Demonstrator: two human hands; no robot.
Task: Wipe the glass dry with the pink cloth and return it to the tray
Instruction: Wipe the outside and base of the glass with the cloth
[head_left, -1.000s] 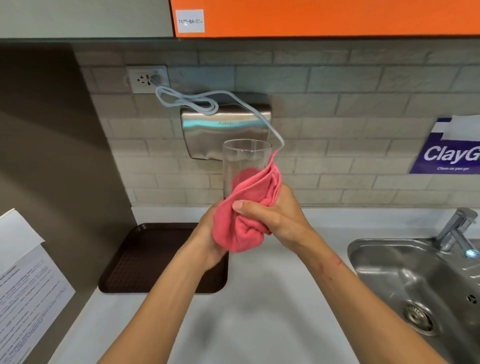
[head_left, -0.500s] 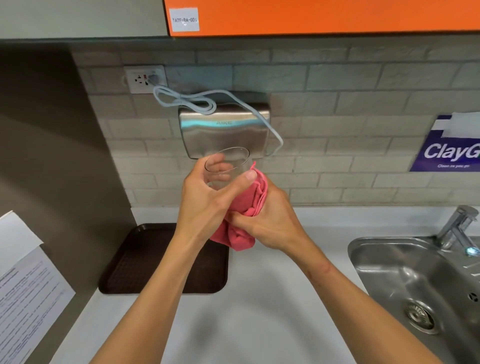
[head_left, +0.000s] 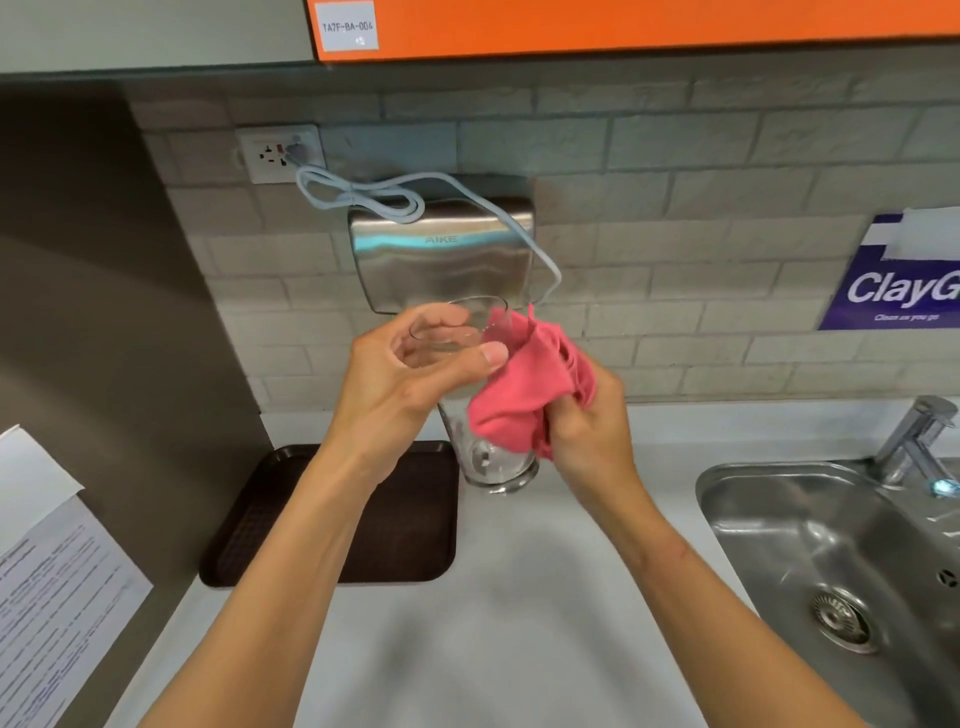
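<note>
Our left hand (head_left: 410, 374) grips the glass (head_left: 488, 462) around its rim, holding it upright above the counter (head_left: 519, 623), just right of the brown tray (head_left: 405, 545). Our right hand (head_left: 587, 431) clutches the pink cloth (head_left: 524, 395) against the glass's side. Behind, the steel dryer (head_left: 441, 260) reads "AIKE"; a label (head_left: 347, 27) reads "TA7F-BA-004"; a blue sign (head_left: 904, 291) shows "ClayG".
</note>
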